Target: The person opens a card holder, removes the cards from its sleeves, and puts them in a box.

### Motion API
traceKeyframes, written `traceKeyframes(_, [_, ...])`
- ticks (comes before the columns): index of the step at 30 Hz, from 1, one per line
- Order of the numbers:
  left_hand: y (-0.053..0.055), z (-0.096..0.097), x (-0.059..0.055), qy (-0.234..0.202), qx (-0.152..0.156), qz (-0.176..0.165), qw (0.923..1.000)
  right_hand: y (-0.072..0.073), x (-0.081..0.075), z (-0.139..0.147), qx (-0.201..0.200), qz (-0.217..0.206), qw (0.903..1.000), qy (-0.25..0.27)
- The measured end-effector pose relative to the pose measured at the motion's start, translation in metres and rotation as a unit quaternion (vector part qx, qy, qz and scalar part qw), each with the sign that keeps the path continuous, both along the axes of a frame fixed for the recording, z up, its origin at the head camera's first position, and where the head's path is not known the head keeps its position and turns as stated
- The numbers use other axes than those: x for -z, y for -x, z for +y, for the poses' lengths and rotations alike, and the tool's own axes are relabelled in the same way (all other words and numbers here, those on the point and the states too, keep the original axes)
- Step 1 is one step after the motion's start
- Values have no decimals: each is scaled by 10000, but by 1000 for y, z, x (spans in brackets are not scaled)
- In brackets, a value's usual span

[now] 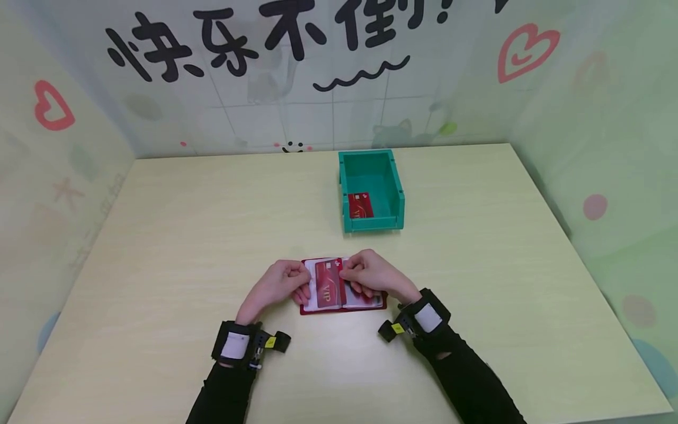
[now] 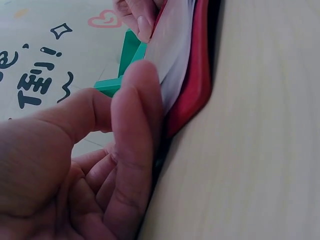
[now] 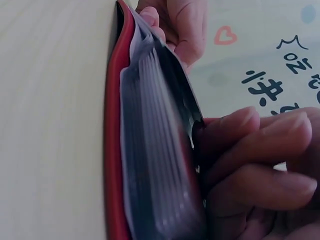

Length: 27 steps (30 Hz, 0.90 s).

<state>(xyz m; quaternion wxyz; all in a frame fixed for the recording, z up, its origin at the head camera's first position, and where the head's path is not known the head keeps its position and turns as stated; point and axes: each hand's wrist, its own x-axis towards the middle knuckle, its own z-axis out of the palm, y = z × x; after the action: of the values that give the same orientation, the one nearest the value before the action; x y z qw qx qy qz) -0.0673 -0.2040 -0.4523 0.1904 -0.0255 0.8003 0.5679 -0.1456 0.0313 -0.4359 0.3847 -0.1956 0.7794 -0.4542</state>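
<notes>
A card holder (image 1: 365, 306) with a red cover and clear plastic sleeves lies spread open on the table. Over its left page is a red VIP card (image 1: 328, 285), its right strip brighter than the part under the plastic. My right hand (image 1: 373, 274) pinches the card's right edge between thumb and forefinger, its other fingers over the right-hand sleeves. At the left page's outer edge, my left hand (image 1: 283, 282) pinches the clear sleeve (image 2: 175, 45) between thumb and finger. The right wrist view shows a thick stack of sleeves (image 3: 155, 150) edge-on above the red cover (image 3: 115, 140).
Behind the card holder stands a teal bin (image 1: 373, 224), low at the front, with another red card (image 1: 361, 205) inside. The pale wooden table (image 1: 212, 224) meets printed walls at the back and on both sides.
</notes>
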Motion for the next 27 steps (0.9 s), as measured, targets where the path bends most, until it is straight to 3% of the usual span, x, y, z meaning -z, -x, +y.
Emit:
traceKeyframes(15, [0, 0, 3, -90, -36, -75, 9999, -2, 0, 3, 149, 91, 9998, -76])
traceKeyframes(27, [3, 0, 2, -97, 45, -56, 9999, 5, 3, 16, 113, 49, 9999, 108])
